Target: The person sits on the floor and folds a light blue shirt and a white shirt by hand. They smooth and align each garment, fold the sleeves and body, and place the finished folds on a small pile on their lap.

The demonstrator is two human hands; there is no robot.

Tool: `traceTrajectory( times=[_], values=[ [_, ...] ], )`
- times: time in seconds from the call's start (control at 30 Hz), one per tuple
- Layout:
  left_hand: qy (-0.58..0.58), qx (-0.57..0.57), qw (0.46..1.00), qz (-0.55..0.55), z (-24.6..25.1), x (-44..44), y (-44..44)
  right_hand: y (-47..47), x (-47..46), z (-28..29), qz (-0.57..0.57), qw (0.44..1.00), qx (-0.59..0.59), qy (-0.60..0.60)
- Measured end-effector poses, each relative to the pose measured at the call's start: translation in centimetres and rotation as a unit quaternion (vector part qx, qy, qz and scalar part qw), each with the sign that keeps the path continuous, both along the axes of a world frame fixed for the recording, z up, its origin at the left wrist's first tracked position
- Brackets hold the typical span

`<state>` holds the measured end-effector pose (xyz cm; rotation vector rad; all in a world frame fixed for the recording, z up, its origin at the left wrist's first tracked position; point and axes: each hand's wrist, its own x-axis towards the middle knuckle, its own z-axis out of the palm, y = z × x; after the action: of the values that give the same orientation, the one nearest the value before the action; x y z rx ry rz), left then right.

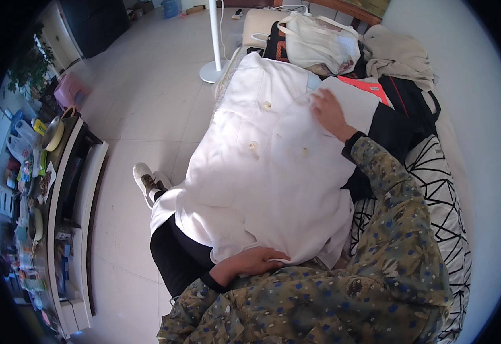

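A white double-breasted coat (242,185) with pale buttons lies spread over my lap and the bed in front of me. My left hand (257,261) rests at the coat's near edge, with a fold of the white cloth at its fingertips; whether it grips the fold is not plain. My right hand (328,112), slightly blurred, is over the coat's upper right part, fingers a little bent and apart, holding nothing. Beside that hand lies a flat, pale grey-white piece (354,103). Black cloth (388,129) lies to the right of it.
A white stand with a round base (212,72) rises from the floor at the bed's far left. A cream tote bag (319,43) and a beige cloth (399,56) lie at the far end. A cluttered shelf unit (67,172) stands left; a patterned black-and-white quilt (440,193) lies right.
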<state>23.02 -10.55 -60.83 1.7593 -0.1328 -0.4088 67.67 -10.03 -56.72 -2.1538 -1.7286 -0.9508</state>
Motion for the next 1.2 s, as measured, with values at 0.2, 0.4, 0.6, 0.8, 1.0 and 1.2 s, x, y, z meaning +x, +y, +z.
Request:
traceTrajectory(
  times=[0.2, 0.4, 0.6, 0.8, 1.0, 1.2],
  values=[
    [0.01, 0.002, 1.0, 0.02, 0.2, -0.2, -0.3, 5.8, -1.8, -0.5, 0.0, 0.994, -0.055, 0.096],
    [0.053, 0.015, 0.998, 0.013, 0.9, -0.1, 0.2, 5.1, 1.7, -0.3, -0.119, 0.983, -0.139, 0.016],
    [0.049, 0.012, 0.999, 0.009, 0.4, -0.1, 0.7, 4.7, 4.5, -0.4, -0.159, 0.979, -0.125, 0.021],
    [0.045, -0.018, 0.999, 0.011, -0.2, -0.3, 1.0, 6.0, 3.9, 1.4, -0.184, 0.978, 0.002, 0.094],
    [0.056, -0.043, 0.997, 0.015, -0.3, -0.4, 1.0, 7.2, 2.1, 1.9, -0.107, 0.975, 0.069, 0.182],
    [0.052, -0.056, 0.997, 0.026, -0.4, -0.5, 0.9, 7.1, 3.2, 1.0, -0.112, 0.987, -0.071, 0.09]
  ],
)
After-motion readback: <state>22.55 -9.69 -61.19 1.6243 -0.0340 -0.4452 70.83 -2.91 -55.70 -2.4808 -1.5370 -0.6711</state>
